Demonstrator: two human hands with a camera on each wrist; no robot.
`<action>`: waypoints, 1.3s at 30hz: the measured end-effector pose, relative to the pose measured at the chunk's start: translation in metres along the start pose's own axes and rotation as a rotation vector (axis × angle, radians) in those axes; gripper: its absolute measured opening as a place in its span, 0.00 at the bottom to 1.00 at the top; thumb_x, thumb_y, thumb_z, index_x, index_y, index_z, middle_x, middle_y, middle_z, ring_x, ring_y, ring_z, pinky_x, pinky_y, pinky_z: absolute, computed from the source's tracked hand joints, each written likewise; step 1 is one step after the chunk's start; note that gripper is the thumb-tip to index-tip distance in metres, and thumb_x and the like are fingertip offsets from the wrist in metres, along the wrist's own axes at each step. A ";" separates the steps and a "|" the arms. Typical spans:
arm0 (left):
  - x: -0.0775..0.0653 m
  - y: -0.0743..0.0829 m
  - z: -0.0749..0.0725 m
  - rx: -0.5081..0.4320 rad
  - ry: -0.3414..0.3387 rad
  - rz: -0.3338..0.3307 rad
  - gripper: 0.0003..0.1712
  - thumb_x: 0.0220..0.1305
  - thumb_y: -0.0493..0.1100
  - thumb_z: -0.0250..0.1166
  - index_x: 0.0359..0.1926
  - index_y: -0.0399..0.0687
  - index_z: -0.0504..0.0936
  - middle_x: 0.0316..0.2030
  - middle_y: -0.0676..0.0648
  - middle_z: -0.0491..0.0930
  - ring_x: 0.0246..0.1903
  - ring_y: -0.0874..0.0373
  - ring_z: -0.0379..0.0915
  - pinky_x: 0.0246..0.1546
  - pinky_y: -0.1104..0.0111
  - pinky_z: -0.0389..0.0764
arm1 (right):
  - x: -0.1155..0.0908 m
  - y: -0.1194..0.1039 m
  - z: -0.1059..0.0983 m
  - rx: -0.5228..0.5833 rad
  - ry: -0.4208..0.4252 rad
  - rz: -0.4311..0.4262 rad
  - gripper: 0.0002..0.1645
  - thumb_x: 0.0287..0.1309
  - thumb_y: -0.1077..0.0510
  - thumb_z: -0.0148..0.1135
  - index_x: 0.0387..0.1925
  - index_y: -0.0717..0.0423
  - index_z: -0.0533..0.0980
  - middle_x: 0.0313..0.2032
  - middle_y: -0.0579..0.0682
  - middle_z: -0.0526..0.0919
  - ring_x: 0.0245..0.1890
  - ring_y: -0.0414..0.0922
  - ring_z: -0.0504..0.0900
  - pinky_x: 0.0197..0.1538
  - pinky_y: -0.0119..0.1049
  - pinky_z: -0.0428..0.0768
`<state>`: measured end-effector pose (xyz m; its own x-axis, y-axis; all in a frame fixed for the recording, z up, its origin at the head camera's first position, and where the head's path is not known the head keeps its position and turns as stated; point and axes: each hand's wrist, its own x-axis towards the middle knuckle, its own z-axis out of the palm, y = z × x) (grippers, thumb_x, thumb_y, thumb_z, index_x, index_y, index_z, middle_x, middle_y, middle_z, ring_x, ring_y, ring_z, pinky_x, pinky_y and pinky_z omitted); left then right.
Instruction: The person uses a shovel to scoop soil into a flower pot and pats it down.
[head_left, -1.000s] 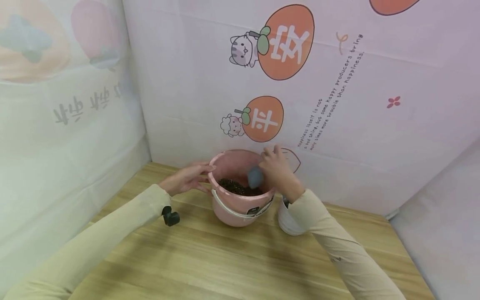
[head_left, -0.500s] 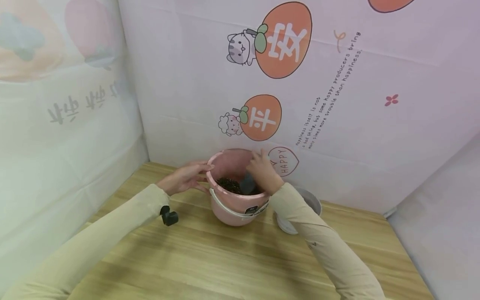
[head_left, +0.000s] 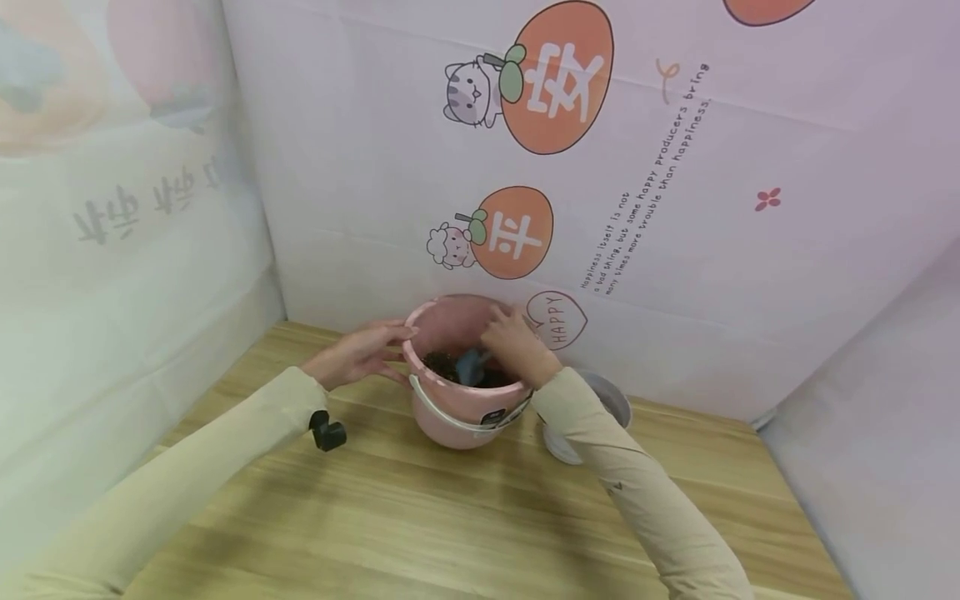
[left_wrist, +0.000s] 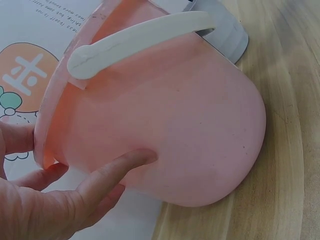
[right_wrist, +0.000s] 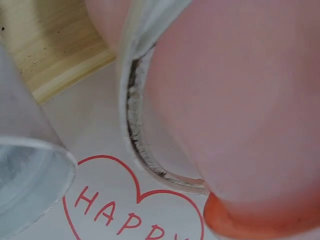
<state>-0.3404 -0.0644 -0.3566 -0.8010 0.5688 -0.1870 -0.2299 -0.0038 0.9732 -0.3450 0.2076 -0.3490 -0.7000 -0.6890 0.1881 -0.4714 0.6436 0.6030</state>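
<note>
We pinch the rim of the bucket (head_left: 459, 400) with our left grip (head_left: 360, 354), its fingers against the outer wall. Our right grip (head_left: 517, 340) is clamped on the scoop (head_left: 470, 367), its blue blade at the soil (head_left: 440, 363) inside the bucket. The bucket rests on the surface (head_left: 390, 500), handle (left_wrist: 135, 42) lowered; the pot (head_left: 611, 400) stands beside it, partly behind our right sleeve (head_left: 637, 483).

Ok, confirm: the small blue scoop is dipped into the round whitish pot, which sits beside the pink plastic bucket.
One error: the head view shows the small blue scoop dipped into the pink plastic bucket, not the round whitish pot beside it.
</note>
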 end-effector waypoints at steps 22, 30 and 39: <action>-0.002 -0.001 -0.002 0.024 -0.027 0.013 0.38 0.84 0.41 0.45 0.83 0.36 0.39 0.81 0.31 0.47 0.77 0.30 0.52 0.62 0.43 0.83 | 0.003 -0.001 -0.013 0.318 -0.121 -0.007 0.15 0.62 0.43 0.73 0.40 0.50 0.89 0.35 0.47 0.87 0.49 0.51 0.74 0.50 0.54 0.77; -0.001 0.000 0.001 0.014 -0.001 0.011 0.38 0.83 0.42 0.47 0.84 0.37 0.42 0.77 0.30 0.54 0.75 0.31 0.56 0.63 0.41 0.81 | 0.002 0.000 -0.015 0.392 -0.187 0.009 0.14 0.65 0.47 0.72 0.43 0.52 0.89 0.38 0.47 0.89 0.45 0.49 0.70 0.51 0.55 0.74; -0.001 0.001 0.003 0.011 -0.011 0.016 0.38 0.83 0.41 0.46 0.83 0.36 0.40 0.78 0.29 0.50 0.75 0.30 0.55 0.65 0.39 0.78 | -0.001 0.003 -0.016 0.448 -0.214 0.009 0.13 0.67 0.49 0.70 0.44 0.53 0.89 0.39 0.49 0.89 0.46 0.48 0.69 0.55 0.56 0.73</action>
<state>-0.3383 -0.0625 -0.3554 -0.7982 0.5778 -0.1702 -0.2109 -0.0034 0.9775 -0.3371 0.2046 -0.3353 -0.7772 -0.6293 -0.0003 -0.6165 0.7613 0.2010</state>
